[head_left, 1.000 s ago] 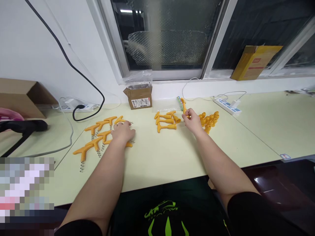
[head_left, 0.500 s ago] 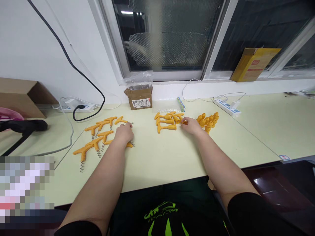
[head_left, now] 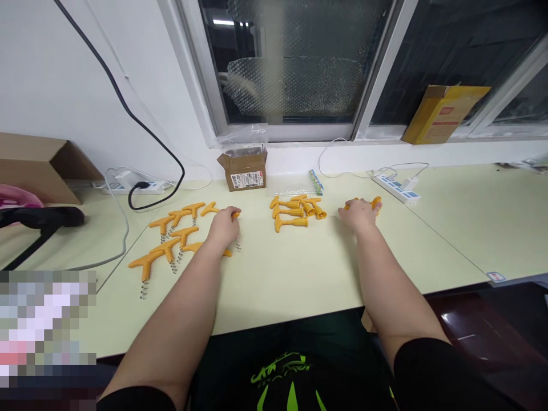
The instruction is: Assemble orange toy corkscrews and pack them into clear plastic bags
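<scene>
Head view: the left hand (head_left: pixel 224 225), fingers closed round a yellow corkscrew (head_left: pixel 236 215), is beside loose corkscrews (head_left: pixel 185 233) on the bench (head_left: pixel 282 279). Toward the back edge, the right hand (head_left: pixel 360 214) covers yellow sleeves (head_left: pixel 377 202); whether its fingers grip any cannot be told.

I see yellow-orange T-shaped plastic corkscrews (head_left: pixel 146 264) with silvery metal spirals (head_left: pixel 143 290), a pale yellow-green tabletop (head_left: pixel 274 274), my 2 black sleeves (head_left: pixel 422 368), and lime-green print (head_left: pixel 292 395) on black cloth (head_left: pixel 331 351).

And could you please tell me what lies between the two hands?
In the head view, a cluster of yellow T-handled pieces lies between the left hand and right hand.
</scene>
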### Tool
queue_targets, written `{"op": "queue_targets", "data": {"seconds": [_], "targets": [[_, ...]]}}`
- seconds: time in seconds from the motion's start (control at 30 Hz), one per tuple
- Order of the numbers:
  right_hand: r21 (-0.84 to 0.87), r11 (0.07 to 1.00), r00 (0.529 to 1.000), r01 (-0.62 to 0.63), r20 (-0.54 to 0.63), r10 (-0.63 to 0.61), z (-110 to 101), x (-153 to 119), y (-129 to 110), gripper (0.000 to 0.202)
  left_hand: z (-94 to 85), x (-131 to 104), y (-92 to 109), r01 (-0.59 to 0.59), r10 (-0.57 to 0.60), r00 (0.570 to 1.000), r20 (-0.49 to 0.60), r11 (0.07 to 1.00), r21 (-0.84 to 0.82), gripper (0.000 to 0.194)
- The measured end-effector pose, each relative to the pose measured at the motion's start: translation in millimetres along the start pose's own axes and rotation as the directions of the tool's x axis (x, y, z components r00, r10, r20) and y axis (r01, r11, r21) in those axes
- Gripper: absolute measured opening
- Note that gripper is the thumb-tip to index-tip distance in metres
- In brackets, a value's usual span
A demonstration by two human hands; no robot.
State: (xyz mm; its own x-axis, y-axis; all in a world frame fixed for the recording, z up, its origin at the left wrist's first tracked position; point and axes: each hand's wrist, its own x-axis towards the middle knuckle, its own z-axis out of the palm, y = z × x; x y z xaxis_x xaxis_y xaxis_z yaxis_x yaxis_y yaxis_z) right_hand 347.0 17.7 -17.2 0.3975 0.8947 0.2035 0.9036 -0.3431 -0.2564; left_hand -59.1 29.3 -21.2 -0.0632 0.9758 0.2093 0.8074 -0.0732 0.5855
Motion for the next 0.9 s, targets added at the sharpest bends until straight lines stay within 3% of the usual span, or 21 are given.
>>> {"op": "queue_targets", "data": {"seconds": [0.13,0.2,0.33,0.4,0.53,0.63,0.7,0.77,0.83,0.9], "targets": [[-0.026,0.999,1.000,0.021,0.015,-0.021,2,-1,0,0.024,7.1,-2,13,-0.053,0.045,0.998,-0.038,0.970,-0.235,0.034],[0.002,0.999,0.999,0.037,-0.013,-0.037,3,-3,-2,0.024,11.0,-5,19,0.034,-0.031,0.999,0.015,0.911,-0.411,0.036],[0.044,0.998,0.997,0.052,-0.051,-0.050,6,-5,-5,0.026,18.3,-10,30,0.250,-0.164,0.968,0.189,0.668,-0.700,0.031],[0.055,0.997,0.998,0.051,-0.025,-0.049,6,-4,-5,0.027,20.1,-13,34,0.301,-0.179,0.954,0.242,0.579,-0.757,0.026],[0.075,0.997,0.998,0.032,0.042,-0.035,3,-4,-6,0.025,19.5,-17,40,0.352,-0.194,0.936,0.293,0.491,-0.797,0.024],[0.173,0.982,0.996,0.083,-0.039,-0.077,-1,-5,-9,0.018,17.3,-18,43,0.378,-0.212,0.925,0.315,0.426,-0.822,0.028],[0.320,0.926,0.975,0.201,-0.161,-0.156,-3,-8,-13,0.017,15.7,-19,45,0.380,-0.194,0.924,0.329,0.368,-0.848,0.029],[0.503,0.796,0.938,0.338,-0.249,-0.241,-2,-13,-20,0.023,14.1,-20,47,0.377,-0.146,0.926,0.348,0.313,-0.871,0.027],[0.666,0.625,0.909,0.408,-0.233,-0.346,2,-22,-31,0.033,12.8,-22,48,0.381,-0.082,0.924,0.374,0.282,-0.881,0.027],[0.774,0.492,0.869,0.399,-0.147,-0.473,6,-33,-44,0.044,12.2,-25,50,0.385,-0.027,0.919,0.394,0.280,-0.879,0.032]]}}
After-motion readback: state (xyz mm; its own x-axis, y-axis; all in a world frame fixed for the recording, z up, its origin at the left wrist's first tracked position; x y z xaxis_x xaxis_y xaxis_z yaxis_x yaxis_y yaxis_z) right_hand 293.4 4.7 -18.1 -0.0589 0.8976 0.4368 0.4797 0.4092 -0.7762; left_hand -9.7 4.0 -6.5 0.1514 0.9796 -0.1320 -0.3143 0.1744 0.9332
